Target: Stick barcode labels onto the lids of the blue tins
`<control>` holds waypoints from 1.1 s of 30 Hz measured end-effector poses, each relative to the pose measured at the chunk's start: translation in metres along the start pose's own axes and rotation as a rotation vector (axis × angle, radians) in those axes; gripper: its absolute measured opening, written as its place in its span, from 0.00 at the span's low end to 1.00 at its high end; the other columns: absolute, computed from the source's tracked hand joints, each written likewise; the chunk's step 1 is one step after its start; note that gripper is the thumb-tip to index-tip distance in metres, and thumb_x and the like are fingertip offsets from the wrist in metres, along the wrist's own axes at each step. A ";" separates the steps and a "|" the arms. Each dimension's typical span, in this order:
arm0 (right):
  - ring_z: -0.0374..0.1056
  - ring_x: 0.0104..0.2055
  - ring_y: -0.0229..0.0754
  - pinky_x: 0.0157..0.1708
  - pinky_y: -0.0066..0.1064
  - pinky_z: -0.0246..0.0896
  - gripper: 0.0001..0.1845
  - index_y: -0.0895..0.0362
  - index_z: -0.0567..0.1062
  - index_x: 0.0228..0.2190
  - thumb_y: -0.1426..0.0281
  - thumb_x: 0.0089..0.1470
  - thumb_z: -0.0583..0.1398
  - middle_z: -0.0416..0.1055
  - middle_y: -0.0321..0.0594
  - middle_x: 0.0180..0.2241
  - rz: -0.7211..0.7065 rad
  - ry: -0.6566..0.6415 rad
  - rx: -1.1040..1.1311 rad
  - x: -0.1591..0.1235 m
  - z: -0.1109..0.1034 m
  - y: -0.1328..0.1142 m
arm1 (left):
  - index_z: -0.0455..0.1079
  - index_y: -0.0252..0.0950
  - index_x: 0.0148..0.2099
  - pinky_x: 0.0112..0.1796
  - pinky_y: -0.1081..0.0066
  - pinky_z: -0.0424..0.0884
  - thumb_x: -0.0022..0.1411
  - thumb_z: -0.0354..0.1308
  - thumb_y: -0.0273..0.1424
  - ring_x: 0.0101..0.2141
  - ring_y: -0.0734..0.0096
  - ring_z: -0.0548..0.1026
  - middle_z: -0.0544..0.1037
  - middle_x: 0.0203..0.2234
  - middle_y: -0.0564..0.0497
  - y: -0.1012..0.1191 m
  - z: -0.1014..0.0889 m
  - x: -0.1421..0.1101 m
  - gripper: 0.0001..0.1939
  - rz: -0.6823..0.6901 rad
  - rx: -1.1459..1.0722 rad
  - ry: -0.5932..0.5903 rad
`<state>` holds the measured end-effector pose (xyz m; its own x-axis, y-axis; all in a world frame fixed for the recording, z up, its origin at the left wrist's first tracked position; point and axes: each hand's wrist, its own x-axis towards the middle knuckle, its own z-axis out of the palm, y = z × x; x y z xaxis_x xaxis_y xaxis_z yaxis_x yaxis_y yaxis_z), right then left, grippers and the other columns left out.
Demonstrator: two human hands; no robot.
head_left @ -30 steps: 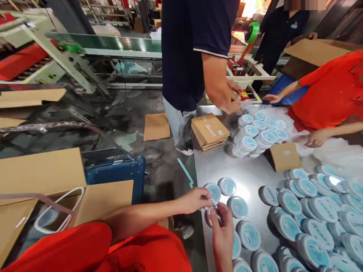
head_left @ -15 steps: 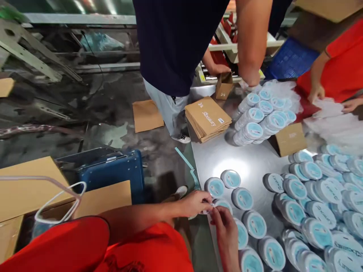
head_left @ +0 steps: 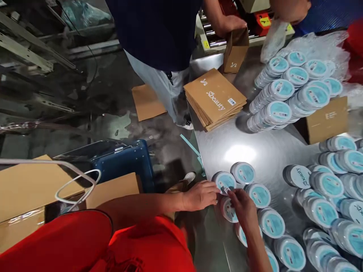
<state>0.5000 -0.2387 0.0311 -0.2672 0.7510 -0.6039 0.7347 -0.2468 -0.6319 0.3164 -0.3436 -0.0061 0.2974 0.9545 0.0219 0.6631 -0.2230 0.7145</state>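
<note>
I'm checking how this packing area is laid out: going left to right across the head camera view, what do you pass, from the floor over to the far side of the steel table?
Blue case, flat brown card on the floor, stack of flat brown cartons, stacked round containers, brown carton.

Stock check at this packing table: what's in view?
round tubs: many, teal lids, white sides, rows and stacks on the table
steel table: one, silver, centre
flat cardboard mailers: one stack, brown, table edge
small boxes: two, brown, far table end and beside the stacks
open carton: one, brown, lower left
blue case: one, blue, floor
co-worker: one, navy shirt, standing at the far table end
left hand: one, beside the nearest tubs
right hand: one, over the nearest tubs
</note>
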 end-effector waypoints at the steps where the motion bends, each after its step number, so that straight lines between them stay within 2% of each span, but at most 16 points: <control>1: 0.68 0.22 0.43 0.28 0.35 0.61 0.23 0.53 0.73 0.26 0.45 0.47 0.59 0.73 0.35 0.21 -0.003 -0.013 -0.027 0.004 0.000 -0.001 | 0.78 0.34 0.40 0.58 0.63 0.66 0.74 0.55 0.35 0.57 0.60 0.73 0.81 0.52 0.45 -0.004 0.005 0.000 0.14 0.033 0.025 -0.005; 5: 0.69 0.25 0.45 0.29 0.36 0.60 0.23 0.53 0.72 0.25 0.45 0.45 0.59 0.75 0.39 0.23 -0.012 -0.040 -0.115 0.013 0.002 -0.003 | 0.78 0.34 0.40 0.64 0.61 0.60 0.76 0.50 0.34 0.63 0.60 0.68 0.77 0.58 0.46 -0.014 0.013 0.001 0.17 0.126 0.169 -0.020; 11: 0.70 0.27 0.47 0.30 0.37 0.60 0.23 0.53 0.74 0.26 0.46 0.47 0.56 0.77 0.42 0.26 -0.031 -0.061 -0.198 0.018 0.001 -0.002 | 0.79 0.35 0.41 0.65 0.62 0.56 0.75 0.51 0.33 0.64 0.63 0.67 0.76 0.60 0.47 -0.014 0.014 -0.001 0.15 0.127 0.240 -0.035; 14: 0.71 0.27 0.48 0.31 0.38 0.60 0.24 0.53 0.74 0.26 0.45 0.47 0.56 0.76 0.42 0.23 0.007 -0.069 -0.225 0.019 0.001 -0.003 | 0.79 0.35 0.42 0.66 0.62 0.55 0.76 0.49 0.33 0.64 0.63 0.66 0.75 0.60 0.47 -0.013 0.014 -0.001 0.17 0.137 0.271 -0.040; 17: 0.71 0.28 0.49 0.31 0.38 0.61 0.23 0.53 0.74 0.27 0.46 0.47 0.56 0.77 0.43 0.24 0.039 -0.074 -0.242 0.020 0.002 -0.005 | 0.79 0.36 0.43 0.65 0.62 0.56 0.76 0.49 0.32 0.64 0.64 0.66 0.75 0.61 0.49 -0.012 0.013 0.000 0.16 0.137 0.294 -0.040; 22: 0.71 0.28 0.48 0.30 0.37 0.60 0.20 0.52 0.74 0.25 0.49 0.46 0.56 0.77 0.43 0.25 0.014 -0.060 -0.268 0.023 0.001 -0.006 | 0.79 0.36 0.45 0.58 0.62 0.62 0.77 0.46 0.30 0.63 0.64 0.67 0.72 0.63 0.50 -0.010 0.011 0.004 0.18 0.141 0.356 -0.038; 26: 0.72 0.28 0.47 0.31 0.36 0.60 0.18 0.52 0.73 0.25 0.51 0.48 0.55 0.77 0.42 0.24 0.023 -0.085 -0.315 0.024 0.002 -0.009 | 0.78 0.36 0.48 0.58 0.61 0.60 0.76 0.45 0.29 0.64 0.63 0.65 0.70 0.64 0.50 -0.006 0.008 0.005 0.19 0.136 0.385 -0.078; 29: 0.73 0.30 0.48 0.32 0.36 0.59 0.16 0.51 0.72 0.26 0.53 0.51 0.54 0.78 0.43 0.26 0.033 -0.094 -0.405 0.024 0.006 -0.014 | 0.78 0.35 0.48 0.58 0.60 0.60 0.76 0.44 0.28 0.64 0.61 0.65 0.70 0.64 0.49 -0.003 0.009 0.004 0.18 0.131 0.389 -0.082; 33: 0.76 0.35 0.52 0.32 0.36 0.60 0.15 0.52 0.69 0.29 0.55 0.58 0.54 0.79 0.50 0.30 0.010 -0.037 -0.638 0.020 0.007 -0.019 | 0.78 0.34 0.47 0.60 0.58 0.59 0.76 0.45 0.26 0.63 0.58 0.67 0.73 0.62 0.45 0.001 0.011 0.006 0.18 0.078 0.328 -0.071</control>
<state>0.4765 -0.2235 0.0278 -0.2715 0.7261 -0.6317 0.9610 0.1685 -0.2194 0.3266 -0.3401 -0.0134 0.3957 0.9183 0.0105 0.8184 -0.3578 0.4496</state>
